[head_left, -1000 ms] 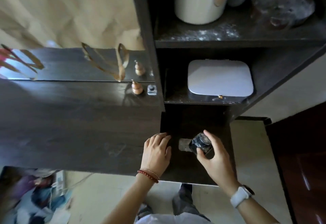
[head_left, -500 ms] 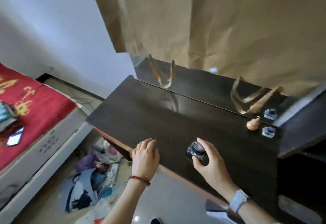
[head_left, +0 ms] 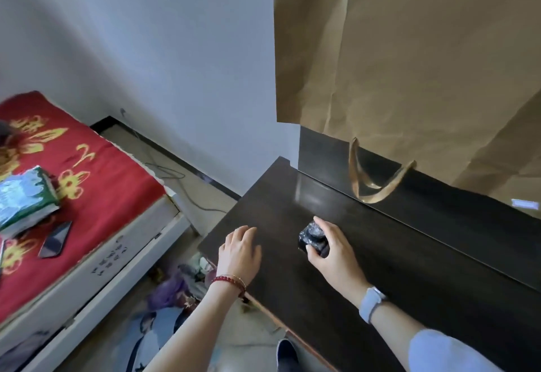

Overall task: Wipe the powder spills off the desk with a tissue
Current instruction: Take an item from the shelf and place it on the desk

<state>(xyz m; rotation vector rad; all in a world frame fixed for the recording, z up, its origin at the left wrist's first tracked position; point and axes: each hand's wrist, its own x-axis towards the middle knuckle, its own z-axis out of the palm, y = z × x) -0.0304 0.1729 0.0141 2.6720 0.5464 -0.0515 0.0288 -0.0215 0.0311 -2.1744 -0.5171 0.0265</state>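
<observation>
A dark wood-grain tabletop (head_left: pixel 380 269) is showing a smooth, semi-glossy finish that is catching soft reflections. A creased, matt brown paper bag (head_left: pixel 424 64) is hanging above it with flat, slightly shiny paper handles (head_left: pixel 371 178). A small dark jar (head_left: pixel 313 240), glossy like glass or plastic, is glinting. The bed (head_left: pixel 73 196) is wearing a matt red woven cloth, and a glossy black phone (head_left: pixel 55 240) is lying on it.

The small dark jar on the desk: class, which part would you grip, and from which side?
Grip the dark jar round its side walls, coming from above and the right, as the right hand does: it stands upright on the desk, with bare desktop around it.
</observation>
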